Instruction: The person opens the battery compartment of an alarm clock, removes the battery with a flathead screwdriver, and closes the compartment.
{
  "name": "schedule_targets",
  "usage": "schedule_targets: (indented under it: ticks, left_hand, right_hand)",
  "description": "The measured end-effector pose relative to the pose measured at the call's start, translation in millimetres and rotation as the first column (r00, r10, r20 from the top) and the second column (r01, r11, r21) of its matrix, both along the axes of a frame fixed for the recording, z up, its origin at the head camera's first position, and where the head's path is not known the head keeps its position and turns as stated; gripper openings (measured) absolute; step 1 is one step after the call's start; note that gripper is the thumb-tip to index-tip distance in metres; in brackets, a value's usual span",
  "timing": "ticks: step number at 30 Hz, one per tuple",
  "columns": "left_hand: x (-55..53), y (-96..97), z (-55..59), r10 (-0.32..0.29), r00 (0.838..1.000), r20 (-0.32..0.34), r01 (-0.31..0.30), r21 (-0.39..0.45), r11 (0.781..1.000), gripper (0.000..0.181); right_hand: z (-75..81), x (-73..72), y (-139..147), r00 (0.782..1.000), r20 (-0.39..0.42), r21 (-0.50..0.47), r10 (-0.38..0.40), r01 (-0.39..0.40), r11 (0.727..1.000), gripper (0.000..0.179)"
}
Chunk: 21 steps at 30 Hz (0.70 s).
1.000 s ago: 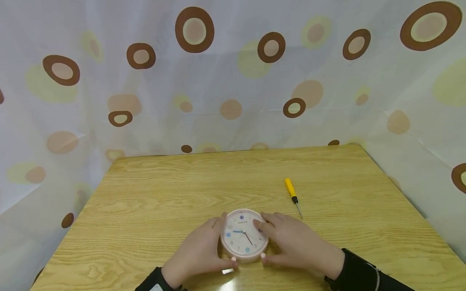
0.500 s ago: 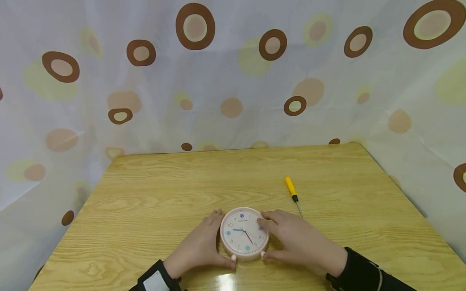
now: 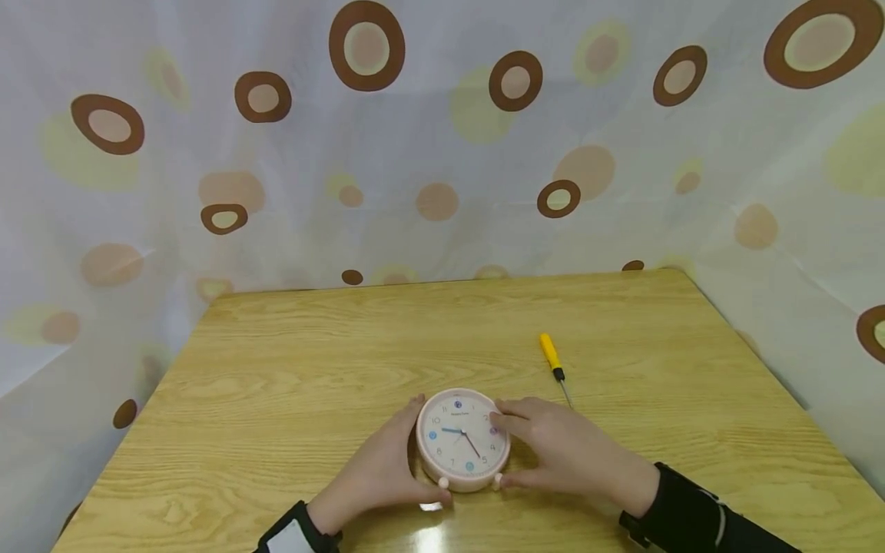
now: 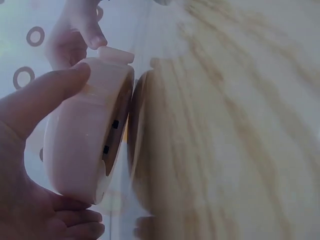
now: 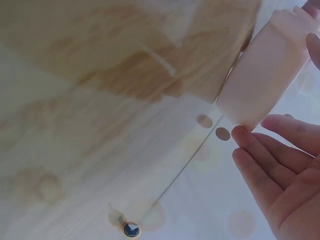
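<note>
A round pale pink alarm clock [image 3: 462, 453] lies face up at the near middle of the table, its stubby feet towards the person. My left hand [image 3: 380, 468] holds its left side, thumb by the left foot and fingers at the far rim. In the left wrist view the thumb presses the clock's side wall [image 4: 75, 135], and part of the back shows above the tabletop. My right hand [image 3: 560, 449] holds the right side, thumb at the right foot [image 3: 497, 481] and index finger over the face's edge. In the right wrist view its fingertips [image 5: 242, 132] meet the clock's lower corner.
A yellow-handled screwdriver [image 3: 551, 353] lies beyond the right hand, its shaft pointing towards the person. The wood-grain table [image 3: 311, 346] ends at a white curtain [image 3: 387, 169] with brown and beige circles, behind and at both sides.
My right index finger has drawn back from the face towards the clock's right rim. Both hands stay around the clock. The head view has shifted slightly; the screwdriver lies as before.
</note>
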<state>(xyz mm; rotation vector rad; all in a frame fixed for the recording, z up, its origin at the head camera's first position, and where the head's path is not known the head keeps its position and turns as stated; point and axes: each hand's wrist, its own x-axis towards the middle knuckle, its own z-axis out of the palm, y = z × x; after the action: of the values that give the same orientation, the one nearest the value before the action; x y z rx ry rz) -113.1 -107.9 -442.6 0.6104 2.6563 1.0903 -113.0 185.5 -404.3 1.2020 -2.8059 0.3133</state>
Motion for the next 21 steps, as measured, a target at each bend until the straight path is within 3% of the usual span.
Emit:
schedule_targets:
  ticks: [8,21]
  left_hand:
    - [8.5,-6.3,4.5,0.017,0.999,-0.051,-0.012,0.094,0.996,0.118]
    - [15.5,-6.7,12.8,0.116,0.984,-0.137,-0.089,0.185,0.979,0.113]
  right_hand:
    - [0.4,1.0,-6,0.999,0.036,-0.003,0.004,-0.004,1.0,0.077]
    - [-3.2,1.2,-13,0.999,0.005,-0.009,0.045,-0.045,0.999,0.071]
